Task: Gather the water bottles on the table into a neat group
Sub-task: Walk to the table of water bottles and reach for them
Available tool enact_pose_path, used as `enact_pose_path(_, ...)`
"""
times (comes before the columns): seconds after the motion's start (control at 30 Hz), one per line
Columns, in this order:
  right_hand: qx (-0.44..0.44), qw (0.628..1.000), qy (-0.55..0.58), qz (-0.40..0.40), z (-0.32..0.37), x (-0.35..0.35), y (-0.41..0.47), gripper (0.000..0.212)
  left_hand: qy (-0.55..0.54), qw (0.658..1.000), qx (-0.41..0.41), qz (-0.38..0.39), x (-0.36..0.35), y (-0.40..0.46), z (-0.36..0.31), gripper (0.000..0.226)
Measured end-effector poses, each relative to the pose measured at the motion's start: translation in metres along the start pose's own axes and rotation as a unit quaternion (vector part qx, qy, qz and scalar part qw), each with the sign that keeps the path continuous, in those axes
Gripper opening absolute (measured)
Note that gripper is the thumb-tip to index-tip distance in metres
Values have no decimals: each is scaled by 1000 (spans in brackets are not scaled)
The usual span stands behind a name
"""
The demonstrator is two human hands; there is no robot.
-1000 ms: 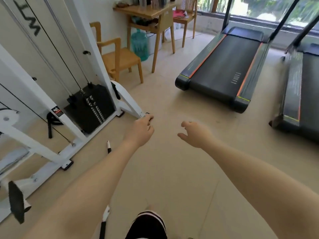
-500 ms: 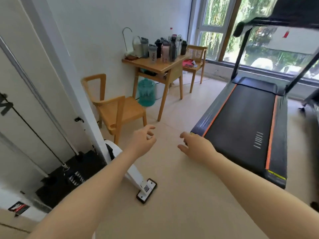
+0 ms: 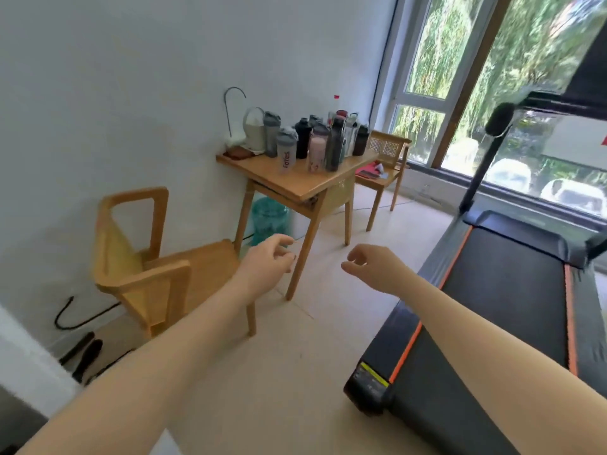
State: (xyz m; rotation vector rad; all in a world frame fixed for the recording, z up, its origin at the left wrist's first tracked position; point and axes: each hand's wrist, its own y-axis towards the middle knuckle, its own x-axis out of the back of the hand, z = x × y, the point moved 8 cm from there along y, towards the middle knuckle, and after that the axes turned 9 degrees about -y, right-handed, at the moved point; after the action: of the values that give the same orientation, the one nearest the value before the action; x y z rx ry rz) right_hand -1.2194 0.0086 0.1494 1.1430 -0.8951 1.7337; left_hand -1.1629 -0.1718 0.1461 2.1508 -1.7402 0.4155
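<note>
Several water bottles stand on a small wooden table against the white wall: a clear shaker with a grey lid, a pink bottle, a tall dark bottle, a black bottle and others behind them. A white kettle sits at the table's back left. My left hand and my right hand hang in the air well short of the table, both empty with fingers loosely curled.
A wooden armchair stands left of the table. A teal water jug sits under the table. A second wooden chair is behind it by the window. A black treadmill fills the right side. Black cables lie on the floor at left.
The view has lifted from the floor and the white weight machine toward the table, which is now closer. Both hands stay held out in front, empty.
</note>
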Motion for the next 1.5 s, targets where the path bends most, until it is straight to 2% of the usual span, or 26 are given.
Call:
enact_pose_path(0.17, 17, 1000, -16, -4, -22, 57, 148, 35, -56, 997, 48, -20, 3, 134, 1, 35)
enact_pose_path(0.43, 52, 998, -23, 37, -37, 41, 327, 28, -71, 994, 76, -19, -8, 311, 37, 33)
enact_pose_path(0.57, 24, 999, -8, 38, -63, 37, 422, 25, -70, 995, 67, 5, -24, 420, 57, 31)
enact_pose_path(0.7, -15, 998, -11, 60, -83, 45, 508, 26, -47, 997, 52, 36, -33, 528, 49, 34)
enact_pose_path(0.8, -35, 998, 3, 47, -96, 59, 573, 28, -16, 998, 14, 52, -39, 599, 38, 34)
enact_pose_path(1.07, -82, 987, 126, 63, -140, 41, 689, 42, -15, 995, 41, 93, -87, 708, 60, 40)
enact_pose_path(1.17, -81, 984, 160, 10, -170, 62, 736, 45, -8, 998, 7, 68, -101, 756, 49, 46)
enact_pose_path(1.23, -63, 981, 173, -54, -191, 91, 771, 39, 4, 999, -15, 48, -111, 794, 41, 51)
enact_pose_path(1.33, -28, 971, 187, -146, -224, 136, 828, 27, 31, 1000, -2, -1, -122, 855, 37, 60)
enact_pose_path(1.43, 15, 976, 167, -138, -249, 164, 888, 28, 19, 995, -52, -85, -124, 903, 12, 68)
enact_pose_path(1.5, 49, 980, 139, -135, -260, 182, 924, 31, 5, 993, -63, -99, -132, 928, -4, 74)
